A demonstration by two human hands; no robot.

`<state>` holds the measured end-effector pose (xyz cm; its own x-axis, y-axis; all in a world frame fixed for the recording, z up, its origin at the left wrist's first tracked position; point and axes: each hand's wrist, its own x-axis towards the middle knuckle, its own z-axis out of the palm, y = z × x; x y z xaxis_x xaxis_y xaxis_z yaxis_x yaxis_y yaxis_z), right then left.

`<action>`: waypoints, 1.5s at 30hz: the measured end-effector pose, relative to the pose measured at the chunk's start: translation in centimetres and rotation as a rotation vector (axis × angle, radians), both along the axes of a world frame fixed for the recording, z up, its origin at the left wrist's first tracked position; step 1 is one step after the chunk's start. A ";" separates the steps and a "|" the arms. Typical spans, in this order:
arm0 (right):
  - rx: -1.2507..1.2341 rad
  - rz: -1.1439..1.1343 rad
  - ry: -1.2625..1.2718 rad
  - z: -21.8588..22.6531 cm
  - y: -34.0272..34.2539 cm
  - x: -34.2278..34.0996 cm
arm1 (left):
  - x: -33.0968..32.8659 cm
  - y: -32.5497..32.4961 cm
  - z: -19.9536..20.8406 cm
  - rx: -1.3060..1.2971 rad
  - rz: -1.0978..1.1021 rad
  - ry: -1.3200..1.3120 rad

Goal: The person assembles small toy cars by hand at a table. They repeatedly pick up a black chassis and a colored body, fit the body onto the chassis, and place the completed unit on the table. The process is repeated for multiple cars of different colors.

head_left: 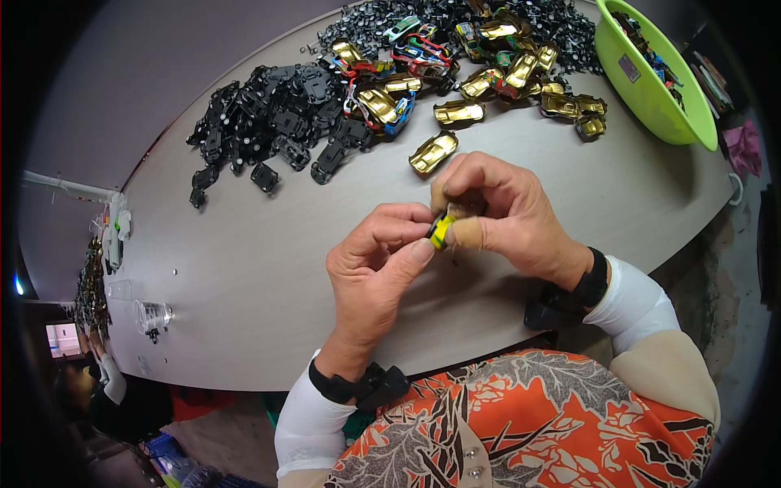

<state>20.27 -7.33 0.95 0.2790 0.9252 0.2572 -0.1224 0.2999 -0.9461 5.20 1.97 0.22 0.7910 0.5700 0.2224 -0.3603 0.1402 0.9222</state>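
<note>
The shirt [521,415] is filling the foreground; beyond it, the left hand [370,262] and right hand [521,213] are pinching the yellow toy [442,231]; steady support and even pressure are probably serving best.

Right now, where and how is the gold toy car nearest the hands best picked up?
Probably by pinching the gold toy car across the middle of its two long sides, coming from the left. Its body is long and narrow, lying slantwise, apart from the next gold car, while the right hand crowds its right end.
</note>
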 end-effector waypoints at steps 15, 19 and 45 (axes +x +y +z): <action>0.039 -0.167 0.006 0.4 0.1 -1.2 | 0.1 0.0 0.0 -0.057 0.017 0.074; 0.028 -0.178 -0.097 0.2 -0.1 -1.2 | 0.0 0.2 0.0 0.115 0.047 0.046; -0.225 0.166 -0.016 1.7 -0.4 1.8 | -0.4 1.4 -0.1 -0.295 -0.170 0.330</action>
